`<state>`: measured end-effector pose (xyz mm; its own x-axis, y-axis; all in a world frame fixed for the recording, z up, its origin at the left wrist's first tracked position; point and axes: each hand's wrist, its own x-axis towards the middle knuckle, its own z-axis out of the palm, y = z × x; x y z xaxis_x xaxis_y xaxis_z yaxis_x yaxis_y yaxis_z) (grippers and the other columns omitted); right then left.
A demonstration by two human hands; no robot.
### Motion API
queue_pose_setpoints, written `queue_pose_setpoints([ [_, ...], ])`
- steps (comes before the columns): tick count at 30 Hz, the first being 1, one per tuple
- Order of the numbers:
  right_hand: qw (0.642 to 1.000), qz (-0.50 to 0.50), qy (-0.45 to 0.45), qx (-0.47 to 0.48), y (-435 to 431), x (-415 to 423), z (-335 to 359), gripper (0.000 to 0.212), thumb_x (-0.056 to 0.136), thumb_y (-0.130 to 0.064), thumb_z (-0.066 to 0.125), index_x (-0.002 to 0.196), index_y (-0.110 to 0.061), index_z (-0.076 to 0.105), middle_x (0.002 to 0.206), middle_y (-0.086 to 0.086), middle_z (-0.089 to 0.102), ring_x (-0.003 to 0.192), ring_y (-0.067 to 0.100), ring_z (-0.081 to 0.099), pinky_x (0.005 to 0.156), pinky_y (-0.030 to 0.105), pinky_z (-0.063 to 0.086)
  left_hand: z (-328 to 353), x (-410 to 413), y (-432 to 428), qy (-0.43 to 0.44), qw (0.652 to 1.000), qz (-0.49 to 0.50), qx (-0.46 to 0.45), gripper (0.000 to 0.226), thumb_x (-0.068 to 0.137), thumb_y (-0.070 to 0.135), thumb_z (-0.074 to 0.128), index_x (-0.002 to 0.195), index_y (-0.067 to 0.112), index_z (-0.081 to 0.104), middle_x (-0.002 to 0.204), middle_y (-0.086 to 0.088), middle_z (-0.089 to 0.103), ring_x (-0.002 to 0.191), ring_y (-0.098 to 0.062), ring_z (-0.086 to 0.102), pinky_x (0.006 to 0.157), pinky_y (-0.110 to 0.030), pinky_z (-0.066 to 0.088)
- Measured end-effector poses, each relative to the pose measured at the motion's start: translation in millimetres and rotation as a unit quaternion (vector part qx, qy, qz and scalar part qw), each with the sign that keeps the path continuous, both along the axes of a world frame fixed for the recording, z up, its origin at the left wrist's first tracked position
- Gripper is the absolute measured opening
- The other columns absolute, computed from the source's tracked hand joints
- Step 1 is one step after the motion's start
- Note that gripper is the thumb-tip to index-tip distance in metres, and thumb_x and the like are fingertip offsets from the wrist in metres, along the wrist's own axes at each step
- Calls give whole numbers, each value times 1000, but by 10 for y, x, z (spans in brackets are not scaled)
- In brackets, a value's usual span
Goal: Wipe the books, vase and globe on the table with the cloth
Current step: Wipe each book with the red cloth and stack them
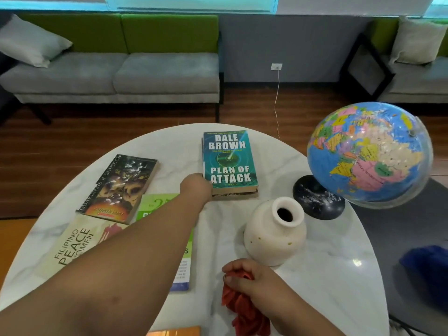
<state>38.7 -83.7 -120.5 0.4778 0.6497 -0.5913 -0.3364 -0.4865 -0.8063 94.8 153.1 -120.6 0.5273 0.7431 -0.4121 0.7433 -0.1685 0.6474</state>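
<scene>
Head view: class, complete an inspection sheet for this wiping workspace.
Surface: white marbled round table.
Job's things: Plan of Attack book atop another book; Guardians book, Filipino Peace book and green book overlapping at left; white vase upright; globe on black base; red cloth.
Clutter: orange item at near edge, cut off.
Hands: left hand at Plan of Attack's near corner, fingers hidden; right hand grips the cloth.
Cables: white cable from wall socket to floor.
Surroundings: grey-green sofa, wooden floor.
</scene>
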Motion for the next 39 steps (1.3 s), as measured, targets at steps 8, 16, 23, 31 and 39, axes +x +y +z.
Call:
queue_pose_setpoints([
  [8, 1000, -10, 3, -12, -82, -40, 17, 11, 84, -20, 71, 94, -24, 73, 88, -2, 74, 81, 8, 69, 76, 21, 54, 157, -67, -113, 91, 991, -46, 87, 32, 99, 14, 39, 128, 9, 53, 131, -9, 53, 124, -26, 48, 91, -31, 38],
  [16, 999, 16, 43, -22, -198, -80, 67, 25, 75, -29, 80, 98, -24, 71, 97, 6, 74, 86, 18, 69, 83, 31, 56, 192, -1062, -400, -96, 991, -63, 67, 35, 96, 27, 53, 128, 15, 59, 119, -6, 64, 100, -25, 62, 89, -34, 49],
  [23, 988, 102, -32, -112, -264, -295, 185, 27, 73, -5, 67, 92, -23, 71, 91, 16, 71, 64, 17, 64, 59, 31, 57, 129, -2765, -598, -24, 994, -67, 82, 18, 91, 23, 62, 96, 40, 64, 96, 15, 65, 84, 5, 56, 68, -8, 37],
  [31, 963, 172, -74, -193, -213, -766, 233, 28, 70, -6, 52, 82, -23, 70, 76, 15, 63, 56, 28, 59, 59, 50, 59, 23, -3369, -945, 117, 983, -136, -48, 19, 91, 17, 55, 94, 31, 68, 87, 4, 73, 74, -6, 68, 62, -11, 49],
  [39, 968, 104, -167, -156, -392, -827, 347, 34, 78, -9, 60, 97, -34, 73, 88, -2, 73, 75, 14, 69, 72, 32, 59, 155, -3020, -1259, 12, 985, -166, -55, 34, 96, 15, 46, 125, 26, 60, 117, 4, 67, 102, -11, 61, 80, -16, 45],
])
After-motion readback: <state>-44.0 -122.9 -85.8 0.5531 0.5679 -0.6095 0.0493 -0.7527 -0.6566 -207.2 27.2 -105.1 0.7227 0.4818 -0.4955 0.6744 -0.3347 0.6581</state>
